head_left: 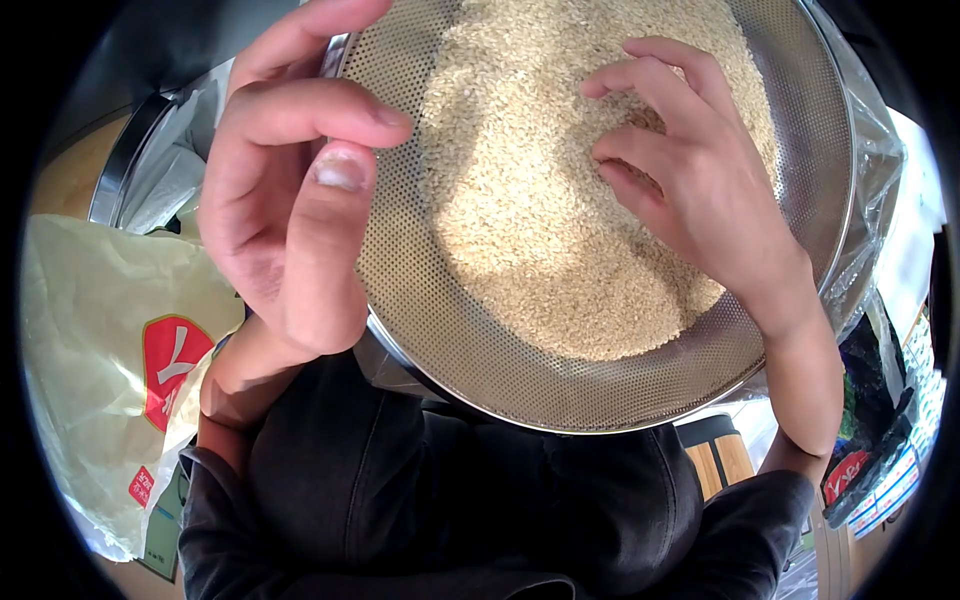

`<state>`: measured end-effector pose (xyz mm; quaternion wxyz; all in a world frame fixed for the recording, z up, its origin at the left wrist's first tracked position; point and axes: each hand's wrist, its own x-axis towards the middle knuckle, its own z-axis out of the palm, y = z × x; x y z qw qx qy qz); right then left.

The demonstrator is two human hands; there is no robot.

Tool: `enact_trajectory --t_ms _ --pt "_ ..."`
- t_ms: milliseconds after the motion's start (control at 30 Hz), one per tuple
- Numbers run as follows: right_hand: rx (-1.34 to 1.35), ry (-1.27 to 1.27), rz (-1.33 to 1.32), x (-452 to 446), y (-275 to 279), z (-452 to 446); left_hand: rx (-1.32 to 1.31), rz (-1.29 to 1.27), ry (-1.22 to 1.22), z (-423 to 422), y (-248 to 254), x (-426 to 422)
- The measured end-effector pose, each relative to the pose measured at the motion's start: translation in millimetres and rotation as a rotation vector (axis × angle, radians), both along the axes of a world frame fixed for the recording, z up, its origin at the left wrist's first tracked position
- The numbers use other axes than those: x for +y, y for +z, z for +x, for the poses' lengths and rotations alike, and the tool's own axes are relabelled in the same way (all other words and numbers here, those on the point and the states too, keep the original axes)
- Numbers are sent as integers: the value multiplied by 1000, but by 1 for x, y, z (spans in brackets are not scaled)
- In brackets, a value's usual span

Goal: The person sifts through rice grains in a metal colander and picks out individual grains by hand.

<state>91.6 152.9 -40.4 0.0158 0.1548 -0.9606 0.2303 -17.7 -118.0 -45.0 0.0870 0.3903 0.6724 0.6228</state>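
Both are half-curled: left hand [275,210] upper left, right hand [700,165] upper right; any pinch cannot be told. Grain [540,230] is best parted lightly

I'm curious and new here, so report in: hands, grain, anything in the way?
Left hand raised, thumb and forefinger close together. Right hand at the grain, fingers curled. Grain piled in the sieve. Left hand hides part of its rim.

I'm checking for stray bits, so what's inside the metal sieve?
A broad heap of pale grains lies in the metal sieve, bare mesh showing around part of it. The heap's underside and the patch beneath the right hand are hidden.
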Motion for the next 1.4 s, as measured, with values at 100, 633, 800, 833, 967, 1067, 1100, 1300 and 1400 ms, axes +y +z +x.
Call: enact_trajectory --t_ms 100,633,800,833,967,1067,1100,1300,1400 --pt "0 -9 15 -1 0 0 -2 8 11 2 0 2" --pt "-48 -86 -66 19 30 3 -54 22 35 5 2 3" --pt "-170 -252 -656 53 33 27 50 -104 44 8 11 11" --pt "-163 -276 -669 55 35 33 53 -106 43 8 11 10" --pt "-204 -408 -713 61 39 51 70 -131 47 7 8 9" --pt "-186 -435 -826 61 39 56 19 -14 109 7 3 11" --pt "-175 -442 -822 62 40 56 16 -16 110 8 3 10" --pt "44 -565 -925 82 40 69 -35 -6 152 11 3 11" --pt "261 -938 -486 101 31 77 -43 -2 137 11 3 8"
